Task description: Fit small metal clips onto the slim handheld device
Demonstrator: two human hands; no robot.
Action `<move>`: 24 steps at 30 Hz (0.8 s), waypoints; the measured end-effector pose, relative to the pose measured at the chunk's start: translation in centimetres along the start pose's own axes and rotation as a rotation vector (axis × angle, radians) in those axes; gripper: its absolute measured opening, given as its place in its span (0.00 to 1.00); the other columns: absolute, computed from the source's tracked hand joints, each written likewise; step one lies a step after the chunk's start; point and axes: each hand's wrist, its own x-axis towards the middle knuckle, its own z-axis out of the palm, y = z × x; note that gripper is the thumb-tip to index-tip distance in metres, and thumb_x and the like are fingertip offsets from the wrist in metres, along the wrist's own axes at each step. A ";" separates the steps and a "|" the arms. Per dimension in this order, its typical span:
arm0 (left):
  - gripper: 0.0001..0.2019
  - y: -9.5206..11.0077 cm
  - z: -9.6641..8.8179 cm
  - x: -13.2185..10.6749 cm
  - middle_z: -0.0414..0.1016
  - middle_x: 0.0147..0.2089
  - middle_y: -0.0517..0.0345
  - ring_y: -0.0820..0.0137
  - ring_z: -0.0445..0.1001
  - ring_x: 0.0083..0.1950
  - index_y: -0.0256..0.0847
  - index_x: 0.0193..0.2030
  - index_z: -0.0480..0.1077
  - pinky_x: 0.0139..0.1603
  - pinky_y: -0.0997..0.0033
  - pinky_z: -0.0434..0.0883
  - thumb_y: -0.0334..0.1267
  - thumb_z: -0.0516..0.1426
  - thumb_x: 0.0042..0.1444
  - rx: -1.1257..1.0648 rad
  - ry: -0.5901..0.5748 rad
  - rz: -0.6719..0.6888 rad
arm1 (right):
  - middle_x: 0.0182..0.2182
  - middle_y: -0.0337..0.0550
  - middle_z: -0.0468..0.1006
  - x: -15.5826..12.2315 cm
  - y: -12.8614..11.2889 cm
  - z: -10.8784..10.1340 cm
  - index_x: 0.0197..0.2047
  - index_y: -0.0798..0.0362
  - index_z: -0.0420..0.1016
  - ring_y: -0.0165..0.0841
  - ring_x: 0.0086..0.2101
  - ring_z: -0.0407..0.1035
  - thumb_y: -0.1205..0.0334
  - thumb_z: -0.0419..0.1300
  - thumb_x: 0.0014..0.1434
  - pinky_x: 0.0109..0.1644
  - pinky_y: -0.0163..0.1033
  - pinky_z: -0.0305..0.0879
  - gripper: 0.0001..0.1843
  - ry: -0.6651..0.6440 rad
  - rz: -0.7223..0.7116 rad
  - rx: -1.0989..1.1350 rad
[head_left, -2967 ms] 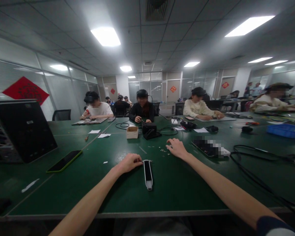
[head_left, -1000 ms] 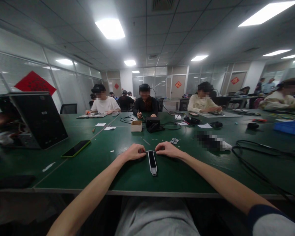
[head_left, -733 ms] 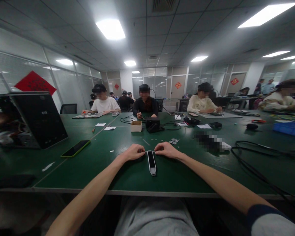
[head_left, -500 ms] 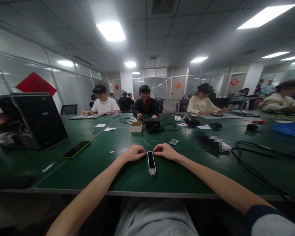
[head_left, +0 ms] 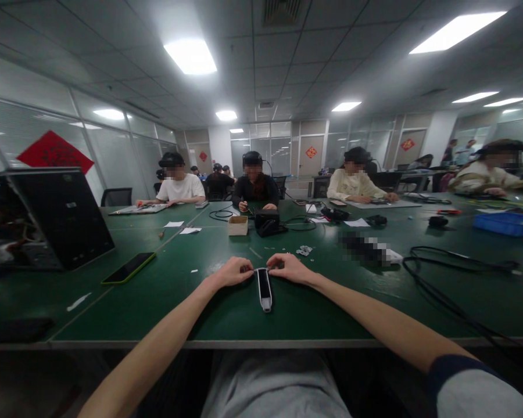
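A long, narrow black-and-white device (head_left: 264, 288) lies lengthwise on the green table (head_left: 165, 302) in front of me. My left hand (head_left: 232, 271) rests at the left side of its far end, fingers curled and pinched against it. At the right side of that same end is my right hand (head_left: 288, 268), fingers also pinched together. Whether either hand holds a small part is too fine to see. A small cluster of tiny pale parts (head_left: 304, 251) lies just beyond my right hand.
A phone in a green case (head_left: 128, 267) and an open black computer case (head_left: 47, 217) are at left. Black cables (head_left: 453, 278) loop at right near a blue tray (head_left: 508, 223). A small cardboard box (head_left: 237, 225) and black device (head_left: 265, 222) stand mid-table. Several people work across the table.
Three seconds ago my right hand was reaching out at the small parts; it has come back to the far end of the device. Over the last second both hands stay put.
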 end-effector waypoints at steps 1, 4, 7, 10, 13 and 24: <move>0.12 0.0 0.0 0.0 0.75 0.33 0.58 0.72 0.71 0.31 0.38 0.38 0.74 0.34 0.77 0.65 0.42 0.53 0.57 0.003 -0.002 -0.004 | 0.38 0.42 0.77 0.0 -0.1 0.0 0.41 0.54 0.75 0.31 0.36 0.70 0.58 0.63 0.51 0.40 0.37 0.66 0.14 -0.002 0.001 -0.001; 0.11 0.1 -0.1 0.0 0.75 0.33 0.58 0.73 0.71 0.32 0.38 0.38 0.74 0.34 0.77 0.65 0.42 0.53 0.57 0.012 -0.005 -0.009 | 0.37 0.42 0.76 0.0 -0.1 0.0 0.41 0.54 0.75 0.31 0.36 0.70 0.59 0.63 0.51 0.40 0.37 0.66 0.13 -0.002 0.004 -0.004; 0.12 0.2 -0.1 0.0 0.75 0.33 0.58 0.73 0.71 0.32 0.38 0.38 0.74 0.34 0.78 0.65 0.41 0.53 0.57 0.007 -0.002 0.001 | 0.37 0.42 0.77 0.1 0.1 0.1 0.40 0.55 0.75 0.31 0.36 0.70 0.59 0.62 0.51 0.40 0.37 0.66 0.13 0.008 0.001 -0.018; 0.11 0.1 0.0 0.0 0.76 0.32 0.58 0.72 0.71 0.31 0.38 0.37 0.74 0.33 0.78 0.65 0.41 0.53 0.56 0.007 0.001 0.005 | 0.36 0.42 0.77 0.2 0.4 0.2 0.40 0.55 0.75 0.31 0.35 0.69 0.60 0.61 0.51 0.40 0.37 0.65 0.13 0.009 -0.006 -0.021; 0.11 0.0 0.0 0.0 0.75 0.31 0.58 0.73 0.71 0.30 0.38 0.37 0.74 0.32 0.78 0.65 0.40 0.53 0.56 0.002 0.002 0.005 | 0.36 0.42 0.77 0.2 0.5 0.3 0.40 0.56 0.75 0.31 0.35 0.69 0.60 0.61 0.51 0.40 0.36 0.65 0.13 0.003 -0.016 -0.006; 0.11 1.3 -0.9 -0.2 0.74 0.32 0.58 0.73 0.70 0.32 0.38 0.37 0.73 0.32 0.78 0.65 0.41 0.53 0.57 -0.008 -0.030 -0.052 | 0.38 0.41 0.76 0.0 0.0 0.1 0.43 0.53 0.74 0.31 0.36 0.70 0.56 0.61 0.53 0.39 0.36 0.66 0.15 -0.032 -0.040 -0.060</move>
